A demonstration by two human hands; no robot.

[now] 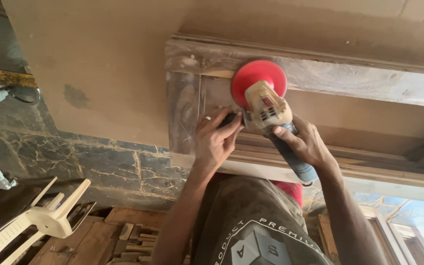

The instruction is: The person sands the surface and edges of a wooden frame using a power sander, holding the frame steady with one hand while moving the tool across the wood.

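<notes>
We see one broad brown board (99, 64) filling the top and left of the view, dusty and plain. Against it lies one wooden door frame piece (349, 83), made of grey weathered rails with a recessed brown panel between them; it reaches from the middle of the view off to the right edge. Below the board runs a dark cracked stone floor (104, 167), and on it we count one white plastic chair (45, 216) tipped on its side at lower left, beside a pile of short wood offcuts (133, 235).

We count one power sander (266, 110), cream-bodied with a blue handle, and one round red sanding disc (258, 76) on its head. The disc lies flat on the upper rail of the frame, near the frame's left end.

Two hands are in view, both the person's own. The right hand (307, 145) is wrapped around the blue handle, fingers (283, 132) closed tight on it. The left hand (214, 140) is just to the left of the tool body, its fingers curled round a short black side grip, with one ring (207, 118) on a finger. Both forearms rise from the bottom edge, over a grey printed shirt (251, 221).
</notes>
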